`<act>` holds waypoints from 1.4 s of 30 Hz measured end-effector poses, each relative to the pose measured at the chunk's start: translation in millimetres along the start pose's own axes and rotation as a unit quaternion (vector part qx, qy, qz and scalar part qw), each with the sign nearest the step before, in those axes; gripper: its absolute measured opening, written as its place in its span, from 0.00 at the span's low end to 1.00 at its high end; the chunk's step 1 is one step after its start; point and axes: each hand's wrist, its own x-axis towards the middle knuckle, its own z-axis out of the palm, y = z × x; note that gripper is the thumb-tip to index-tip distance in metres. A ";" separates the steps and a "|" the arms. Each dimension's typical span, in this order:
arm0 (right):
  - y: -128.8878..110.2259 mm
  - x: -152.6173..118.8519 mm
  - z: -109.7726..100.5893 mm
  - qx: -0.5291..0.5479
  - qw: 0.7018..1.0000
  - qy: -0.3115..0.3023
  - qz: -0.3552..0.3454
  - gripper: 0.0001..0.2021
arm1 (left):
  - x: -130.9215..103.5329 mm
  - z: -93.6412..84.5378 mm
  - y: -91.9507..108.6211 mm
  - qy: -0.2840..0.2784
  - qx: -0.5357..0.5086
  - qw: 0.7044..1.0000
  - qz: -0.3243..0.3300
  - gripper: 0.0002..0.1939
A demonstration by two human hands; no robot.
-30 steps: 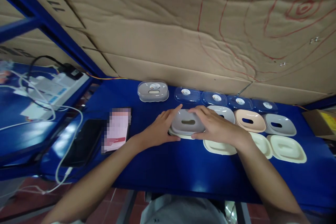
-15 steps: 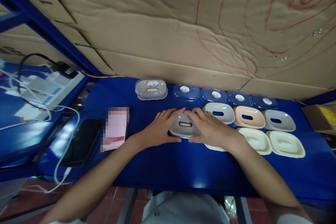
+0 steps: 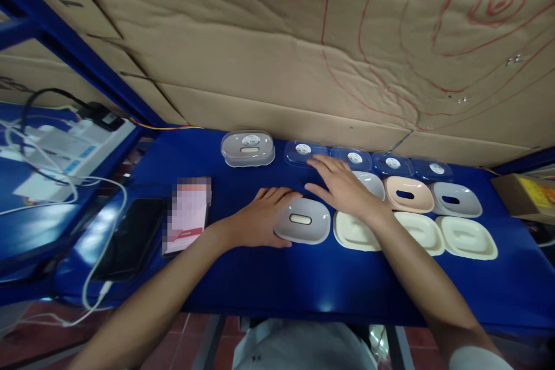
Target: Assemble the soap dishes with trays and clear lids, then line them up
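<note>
Starting at the far left, a white power strip [image 3: 73, 141] with plugged cables lies on a side shelf, and a white cable [image 3: 104, 225] trails down past the edge of the blue table [image 3: 277, 283]. A dark phone [image 3: 130, 237] lies flat near the table's left end, with a second phone [image 3: 187, 214], its screen blurred, just beside it.

The left hand [image 3: 255, 219] rests palm down on the table, its fingers loosely spread and its thumb side touching the left rim of the grey soap dish tray [image 3: 302, 226]. It grips nothing. This tray sits seated on a cream base, slot facing up, at the left end of the front row.

At the back, against the cardboard wall [image 3: 277, 40], an assembled soap box with clear lid [image 3: 248, 148] stands alone. To its right runs a row of four clear lids [image 3: 303, 151], each with a round sticker.

The right hand [image 3: 342, 188] hovers open and flat, fingers extended toward the leftmost clear lid, holding nothing. It partly covers a grey tray [image 3: 373, 184] in the middle row. Next in that row are a peach tray [image 3: 407, 193] and another grey tray [image 3: 455, 199].

The front row continues with three cream bases [image 3: 353, 231], side by side. A cardboard box [image 3: 520, 193] sits at the far right edge.
</note>
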 end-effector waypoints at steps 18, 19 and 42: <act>17.3 13.8 16.0 -0.025 0.998 0.041 0.035 0.36 | -1.1 -0.2 -8.4 0.023 -0.024 0.999 -0.024 0.58; 15.5 11.9 8.8 -0.011 0.998 0.061 0.033 0.35 | -0.1 0.4 -10.6 0.034 -0.023 0.999 -0.031 0.56; -14.3 -8.3 10.4 0.035 0.995 -0.077 -0.048 0.38 | 11.2 15.4 -29.2 0.153 -0.133 0.978 -0.055 0.68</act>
